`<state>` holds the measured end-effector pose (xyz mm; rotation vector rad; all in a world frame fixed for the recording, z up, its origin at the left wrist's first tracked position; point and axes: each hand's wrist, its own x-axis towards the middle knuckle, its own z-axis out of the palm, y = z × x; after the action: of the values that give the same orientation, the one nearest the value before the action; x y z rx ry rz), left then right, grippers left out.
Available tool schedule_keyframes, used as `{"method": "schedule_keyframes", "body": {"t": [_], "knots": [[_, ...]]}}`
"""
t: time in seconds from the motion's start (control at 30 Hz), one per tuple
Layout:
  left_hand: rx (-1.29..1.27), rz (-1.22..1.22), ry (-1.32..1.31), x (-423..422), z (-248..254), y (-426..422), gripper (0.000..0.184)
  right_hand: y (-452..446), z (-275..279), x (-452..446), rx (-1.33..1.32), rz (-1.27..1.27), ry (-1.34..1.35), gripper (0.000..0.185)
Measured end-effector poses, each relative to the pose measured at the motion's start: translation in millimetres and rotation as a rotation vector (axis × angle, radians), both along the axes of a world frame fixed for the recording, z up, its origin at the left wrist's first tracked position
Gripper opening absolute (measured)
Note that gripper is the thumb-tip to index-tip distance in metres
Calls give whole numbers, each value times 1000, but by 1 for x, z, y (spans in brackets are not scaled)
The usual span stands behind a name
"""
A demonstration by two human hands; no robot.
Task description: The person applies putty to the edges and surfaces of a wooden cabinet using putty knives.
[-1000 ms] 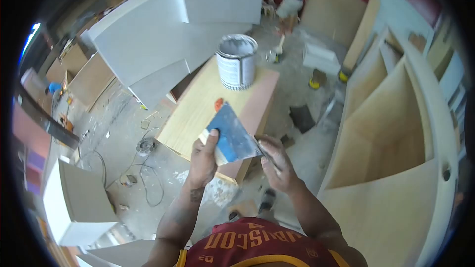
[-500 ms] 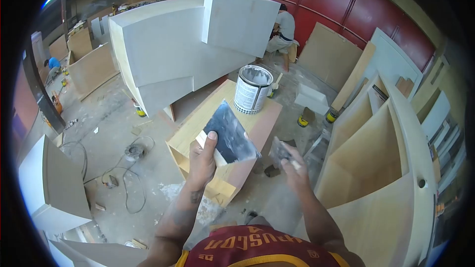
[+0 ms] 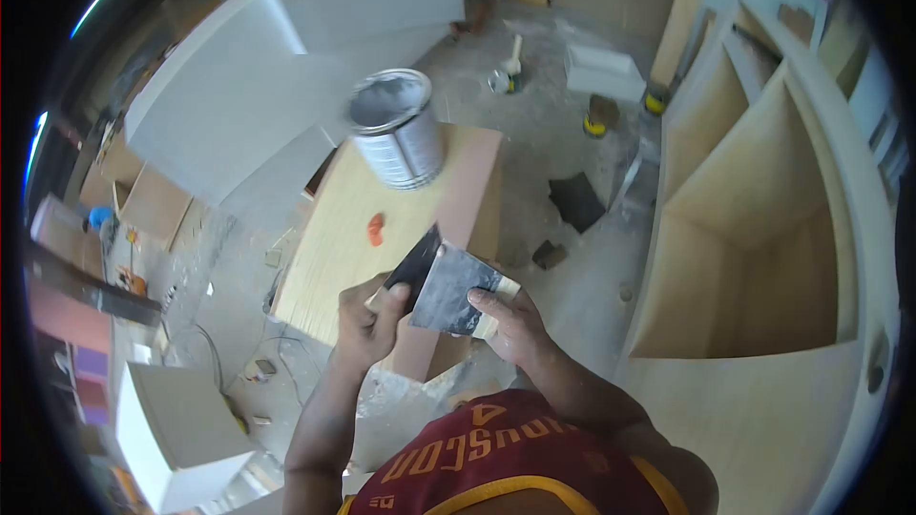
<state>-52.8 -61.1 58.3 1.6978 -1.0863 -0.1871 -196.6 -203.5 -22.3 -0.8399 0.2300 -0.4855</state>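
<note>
My left hand (image 3: pixel 367 319) is closed round a dark putty knife (image 3: pixel 417 265), its wide blade tilted up. My right hand (image 3: pixel 515 324) grips a second putty knife (image 3: pixel 453 291) with a grey, smeared blade, thumb pressed on the blade's base. The two blades meet or overlap in front of my chest; whether they touch I cannot tell. Just beyond them is a wooden cabinet (image 3: pixel 334 238) with a pinkish strip along its right side. On it stands an open paint can (image 3: pixel 396 138), grey inside, and an orange-red lump (image 3: pixel 376 229) lies nearer to me.
A large white curved panel (image 3: pixel 229 86) stands at the back left. At the right is a curved cabinet with open compartments (image 3: pixel 754 257). A dark scrap (image 3: pixel 577 202), a small yellow can (image 3: pixel 593 124) and a white box (image 3: pixel 605 72) lie on the floor. Cables (image 3: pixel 215 358) run at the left.
Both hands have come together, bringing the right putty knife against or close to the left one. The left blade has turned more edge-on. My view has tilted down and shifted, showing the orange-red lump.
</note>
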Motion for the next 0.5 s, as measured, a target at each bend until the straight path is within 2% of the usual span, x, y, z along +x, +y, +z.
{"method": "schedule_keyframes", "body": {"t": [0.07,0.1,0.13,0.17,0.2,0.3,0.33,0.4,0.43,0.47,0.5], "knots": [[22,39,-59,30,-43,-12,40,-48,6,-8,386,149,-140,47],[15,173,-4,55,-71,-11,42,-78,-18,-10,437,121,-142,47],[89,340,270,74,-78,-9,42,-106,-56,-9,400,27,-28,47],[-123,456,512,70,-74,-36,37,-133,-84,-4,360,-56,91,47],[-162,509,597,96,-101,-19,38,-159,-116,5,316,-100,124,47],[-129,627,704,116,-144,-4,44,-214,-167,51,92,-231,228,43],[38,637,623,123,-158,10,52,-227,-183,67,134,-219,238,43],[87,753,627,118,-167,6,48,-243,-211,97,-501,-366,346,40],[26,825,803,119,-164,2,42,-242,-215,107,-466,-353,351,40],[50,840,790,124,-169,8,42,-245,-210,117,-391,-364,304,39],[321,709,256,127,-178,19,41,-249,-206,125,-321,-378,255,39]]}}
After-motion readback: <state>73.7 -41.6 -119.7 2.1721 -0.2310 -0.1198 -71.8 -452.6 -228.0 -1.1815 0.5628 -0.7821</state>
